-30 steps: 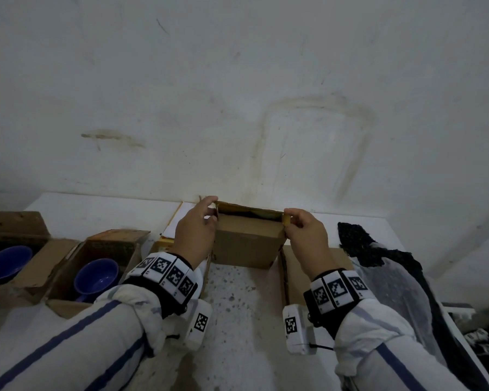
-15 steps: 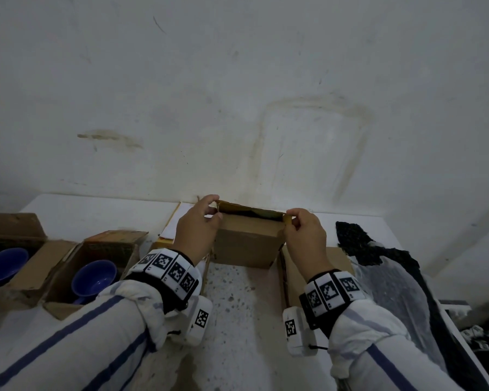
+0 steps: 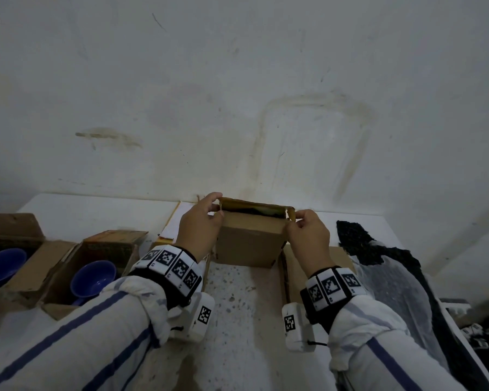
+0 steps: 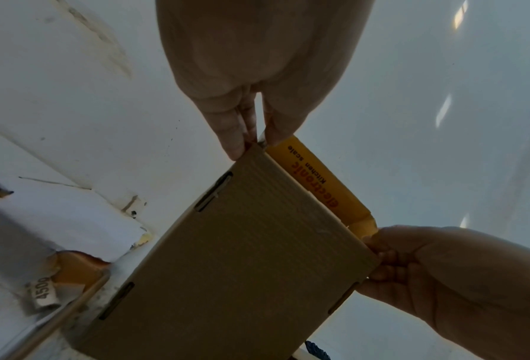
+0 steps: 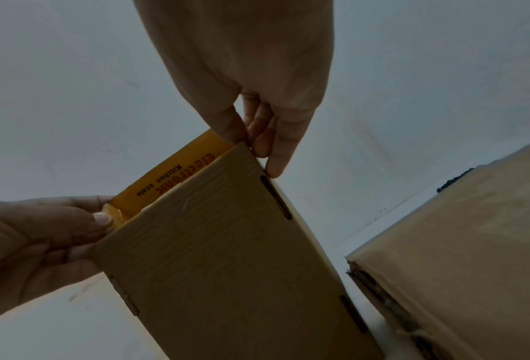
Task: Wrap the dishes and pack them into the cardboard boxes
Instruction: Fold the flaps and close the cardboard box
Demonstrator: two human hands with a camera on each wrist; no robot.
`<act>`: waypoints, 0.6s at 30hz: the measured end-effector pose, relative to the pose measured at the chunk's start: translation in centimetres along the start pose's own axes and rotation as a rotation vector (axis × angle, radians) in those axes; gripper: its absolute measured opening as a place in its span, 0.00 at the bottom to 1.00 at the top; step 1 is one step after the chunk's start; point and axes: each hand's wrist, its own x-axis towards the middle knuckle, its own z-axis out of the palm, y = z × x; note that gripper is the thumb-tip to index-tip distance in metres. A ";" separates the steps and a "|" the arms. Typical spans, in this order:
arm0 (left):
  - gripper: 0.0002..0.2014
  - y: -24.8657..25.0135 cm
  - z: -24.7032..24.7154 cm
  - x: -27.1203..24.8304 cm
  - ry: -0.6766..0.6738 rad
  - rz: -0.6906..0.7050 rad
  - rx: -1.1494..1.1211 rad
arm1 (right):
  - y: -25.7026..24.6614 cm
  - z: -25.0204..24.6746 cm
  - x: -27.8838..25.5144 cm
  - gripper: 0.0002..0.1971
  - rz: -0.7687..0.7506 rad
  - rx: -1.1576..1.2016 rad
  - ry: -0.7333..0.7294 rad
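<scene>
A small brown cardboard box (image 3: 250, 241) stands upright at the table's middle, its top edge raised toward the wall. Its yellow flap (image 4: 316, 180), printed "electronic kitchen scale", stands behind the front wall. My left hand (image 3: 218, 208) pinches the box's top left corner, and my right hand (image 3: 294, 218) pinches the top right corner. The left wrist view has my left hand (image 4: 254, 143) pinching that corner. In the right wrist view my right hand (image 5: 254, 151) pinches the flap's end (image 5: 171, 180). What is inside the box is hidden. Two blue bowls (image 3: 93, 277) (image 3: 3, 266) sit unwrapped in open boxes at the left.
A flat cardboard piece (image 3: 302, 266) lies under my right wrist. Black material with clear plastic wrap (image 3: 378, 266) covers the table's right side. White paper sheets (image 3: 175, 224) lie behind my left hand. The white wall (image 3: 237, 108) rises just behind the box.
Both hands keep pinching the box's top corners. The yellow flap has come slightly away from the front wall, showing a dark gap along the top.
</scene>
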 end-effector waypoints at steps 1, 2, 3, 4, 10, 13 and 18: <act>0.19 -0.1 0.0 0.1 0.000 0.002 0.002 | 0.0 0.0 0.1 0.08 0.010 0.003 -0.001; 0.19 -0.1 0.0 0.2 0.000 0.002 0.002 | 0.0 0.0 0.1 0.08 0.014 0.005 -0.003; 0.19 -0.1 0.1 0.2 0.000 0.002 0.002 | 0.0 0.1 0.2 0.07 0.012 0.001 -0.005; 0.18 -0.1 0.1 0.3 0.000 0.004 0.005 | 0.0 0.1 0.3 0.07 0.006 -0.008 -0.006; 0.18 -0.1 0.1 0.4 0.006 0.024 0.040 | -0.2 0.1 0.4 0.11 -0.029 -0.051 0.007; 0.18 -0.1 0.1 0.5 0.009 0.034 0.053 | -0.1 0.0 0.4 0.10 -0.051 -0.092 -0.007; 0.17 0.0 0.1 0.5 0.005 0.036 0.051 | -0.3 0.2 0.7 0.15 -0.074 -0.166 -0.029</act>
